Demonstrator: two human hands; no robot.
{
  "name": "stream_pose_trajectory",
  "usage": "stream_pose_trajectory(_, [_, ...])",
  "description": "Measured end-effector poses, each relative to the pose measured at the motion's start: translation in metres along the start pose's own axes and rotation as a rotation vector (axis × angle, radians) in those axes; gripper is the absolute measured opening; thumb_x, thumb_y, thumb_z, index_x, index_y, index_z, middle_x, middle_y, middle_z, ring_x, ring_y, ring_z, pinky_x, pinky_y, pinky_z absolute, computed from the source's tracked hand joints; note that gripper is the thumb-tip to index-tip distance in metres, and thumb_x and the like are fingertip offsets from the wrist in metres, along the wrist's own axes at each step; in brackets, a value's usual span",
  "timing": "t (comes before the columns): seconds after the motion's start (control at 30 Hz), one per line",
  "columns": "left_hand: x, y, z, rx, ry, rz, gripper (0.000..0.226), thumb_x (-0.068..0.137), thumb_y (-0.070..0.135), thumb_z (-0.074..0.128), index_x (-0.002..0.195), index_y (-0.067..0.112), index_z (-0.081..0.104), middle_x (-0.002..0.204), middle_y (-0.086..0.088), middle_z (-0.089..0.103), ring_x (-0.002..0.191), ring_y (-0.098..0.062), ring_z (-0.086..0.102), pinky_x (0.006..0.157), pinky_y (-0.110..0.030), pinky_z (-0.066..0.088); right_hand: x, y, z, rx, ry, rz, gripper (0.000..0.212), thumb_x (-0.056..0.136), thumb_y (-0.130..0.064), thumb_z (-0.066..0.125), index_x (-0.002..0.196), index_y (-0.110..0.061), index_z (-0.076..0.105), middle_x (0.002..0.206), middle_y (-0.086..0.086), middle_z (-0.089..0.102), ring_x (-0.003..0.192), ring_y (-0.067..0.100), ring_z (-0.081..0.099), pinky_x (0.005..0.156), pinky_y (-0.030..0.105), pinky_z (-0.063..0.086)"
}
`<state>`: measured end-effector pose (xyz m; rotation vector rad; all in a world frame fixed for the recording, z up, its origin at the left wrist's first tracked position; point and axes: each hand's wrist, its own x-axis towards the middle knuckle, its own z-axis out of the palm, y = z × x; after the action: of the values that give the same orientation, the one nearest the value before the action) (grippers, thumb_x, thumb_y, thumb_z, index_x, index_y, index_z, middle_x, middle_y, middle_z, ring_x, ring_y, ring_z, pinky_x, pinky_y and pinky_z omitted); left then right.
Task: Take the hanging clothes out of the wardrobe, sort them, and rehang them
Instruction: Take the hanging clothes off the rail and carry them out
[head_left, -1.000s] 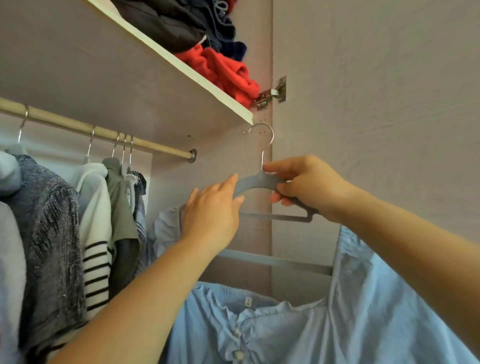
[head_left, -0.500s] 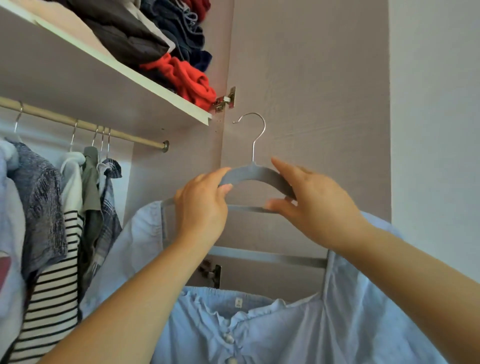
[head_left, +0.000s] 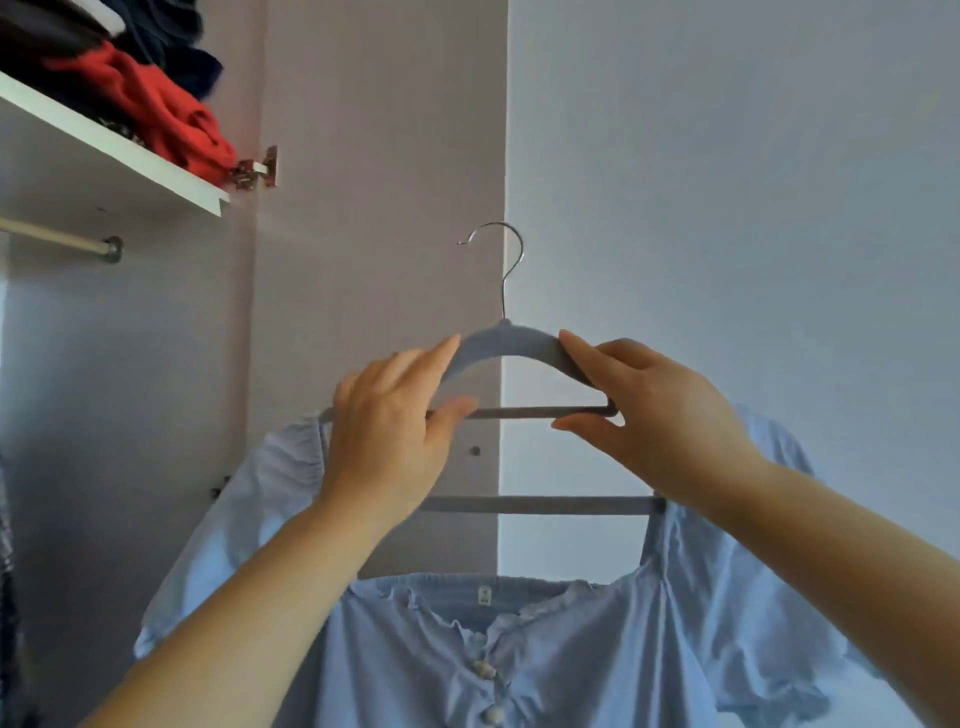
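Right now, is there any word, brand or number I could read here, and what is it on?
Nothing legible.
The small white label inside the neckline of the light blue blouse: dark marks, too small and blurred to read.
The grey hanger: no writing shows.

We now hold the hanger (head_left: 511, 345) with the blue blouse (head_left: 571, 649) well clear of the wardrobe. Its hook (head_left: 506, 260), earlier close under the shelf (head_left: 156, 174) edge, now stands at the door (head_left: 379, 208) edge. Our right hand (head_left: 660, 415) has slid from beside the hook to the hanger's right shoulder. Our left hand (head_left: 387, 436) now sets its thumb (head_left: 460, 408) on the crossbar. Only the rail (head_left: 57, 240) end shows, and the hanging clothes (head_left: 6, 597) are nearly gone from view.
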<state>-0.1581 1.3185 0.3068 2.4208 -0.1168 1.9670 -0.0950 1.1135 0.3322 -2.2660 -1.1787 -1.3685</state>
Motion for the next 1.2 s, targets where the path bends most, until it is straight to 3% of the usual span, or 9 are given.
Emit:
stream_pose_trajectory(0.13, [-0.017, 0.060, 0.013, -0.038, -0.062, 0.080, 0.068, 0.082, 0.052, 0.056, 0.130, 0.004, 0.052, 0.107, -0.011, 0.067, 0.090, -0.034, 0.064, 0.077, -0.045, 0.047, -0.053, 0.027, -0.051, -0.088, -0.030, 0.103, 0.068, 0.088, -0.052, 0.050, 0.147, -0.031, 0.023, 0.128, -0.008, 0.049, 0.102, 0.015, 0.052, 0.077, 0.028, 0.045])
stream_pose_trajectory(0.27, [-0.015, 0.139, 0.028, -0.204, -0.073, 0.083, 0.063, 0.075, 0.035, 0.059, 0.130, 0.005, 0.053, 0.102, -0.012, 0.068, 0.087, -0.035, 0.064, 0.079, -0.048, 0.047, -0.106, 0.058, -0.112, -0.212, -0.077, 0.190, 0.069, 0.087, -0.053, 0.050, 0.147, -0.030, 0.024, 0.125, -0.009, 0.050, 0.100, 0.013, 0.053, 0.076, 0.025, 0.044])
stream_pose_trajectory(0.4, [-0.008, 0.223, 0.032, -0.378, -0.076, 0.109, 0.065, 0.073, 0.022, 0.075, 0.131, 0.005, 0.052, 0.105, -0.016, 0.067, 0.091, -0.039, 0.063, 0.083, -0.052, 0.045, -0.156, 0.088, -0.176, -0.311, -0.047, 0.264, 0.067, 0.085, -0.049, 0.057, 0.143, -0.023, 0.035, 0.117, -0.002, 0.056, 0.093, 0.018, 0.056, 0.072, 0.030, 0.047])
stream_pose_trajectory(0.7, [0.000, 0.445, 0.016, -0.711, 0.056, 0.247, 0.061, 0.074, 0.019, 0.073, 0.128, -0.001, 0.053, 0.104, -0.021, 0.066, 0.090, -0.043, 0.061, 0.079, -0.052, 0.045, -0.282, 0.136, -0.356, -0.590, -0.062, 0.445, 0.067, 0.083, -0.044, 0.064, 0.139, -0.015, 0.042, 0.110, 0.007, 0.059, 0.085, 0.024, 0.058, 0.076, 0.037, 0.053])
stream_pose_trajectory(0.93, [-0.020, 0.618, -0.017, -0.968, 0.093, 0.298, 0.061, 0.075, 0.022, 0.070, 0.128, 0.000, 0.052, 0.100, -0.019, 0.066, 0.087, -0.042, 0.061, 0.077, -0.051, 0.045, -0.385, 0.147, -0.486, -0.767, -0.103, 0.606, 0.066, 0.082, -0.041, 0.066, 0.138, -0.015, 0.043, 0.103, 0.005, 0.056, 0.076, 0.013, 0.047, 0.073, 0.031, 0.049])
stream_pose_trajectory(1.07, [-0.033, 0.705, -0.038, -1.108, 0.064, 0.295, 0.063, 0.072, 0.017, 0.077, 0.128, 0.001, 0.052, 0.101, -0.017, 0.066, 0.089, -0.040, 0.061, 0.079, -0.050, 0.044, -0.437, 0.153, -0.545, -0.858, -0.129, 0.675, 0.066, 0.082, -0.038, 0.067, 0.138, -0.013, 0.043, 0.104, 0.007, 0.058, 0.078, 0.013, 0.047, 0.075, 0.038, 0.052])
stream_pose_trajectory(1.2, [-0.045, 0.775, -0.052, -1.227, 0.033, 0.306, 0.064, 0.071, 0.014, 0.079, 0.128, 0.002, 0.053, 0.102, -0.017, 0.066, 0.089, -0.040, 0.061, 0.080, -0.051, 0.045, -0.477, 0.160, -0.590, -0.930, -0.144, 0.728, 0.065, 0.081, -0.035, 0.070, 0.136, -0.009, 0.046, 0.102, 0.010, 0.060, 0.075, 0.014, 0.047, 0.073, 0.034, 0.050])
